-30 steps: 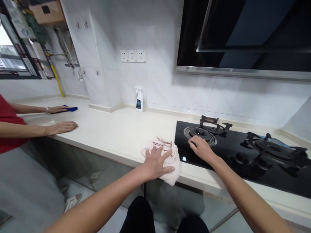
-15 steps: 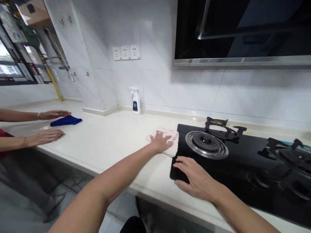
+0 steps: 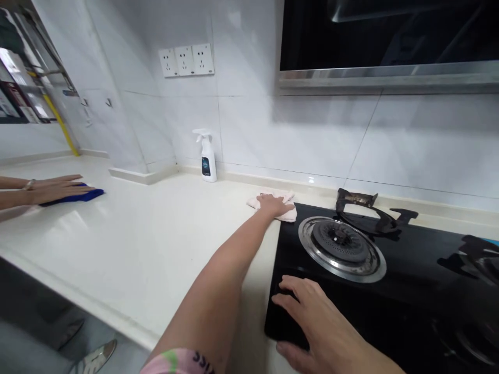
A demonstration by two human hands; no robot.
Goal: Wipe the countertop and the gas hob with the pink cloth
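Note:
A pale pink cloth [image 3: 289, 214] lies at the back left corner of the black gas stove [image 3: 286, 254], partly on the counter and partly on the glass. My left hand [image 3: 273, 205] presses on the cloth and holds it, thumb out to the right; its fingertips are hard to make out. Over the stove's front left corner is my right hand [image 3: 312, 311], empty, with fingers apart and slightly curved. Whether it touches the glass I cannot tell. Just beyond it sits a round burner [image 3: 339, 241] without its pan support.
A black pan support [image 3: 366, 215] stands behind the burner. A white spray bottle [image 3: 207, 158] is by the wall. Above the stove hangs a range hood [image 3: 374, 78]. At the left, a co-worker's hands [image 3: 58, 191] rest around a blue cloth [image 3: 91, 195] on the counter [image 3: 156, 249].
My left hand and the pink cloth have moved back along the stove's left edge. The view has shifted closer to the stove. The co-worker's hands have come together on the blue cloth.

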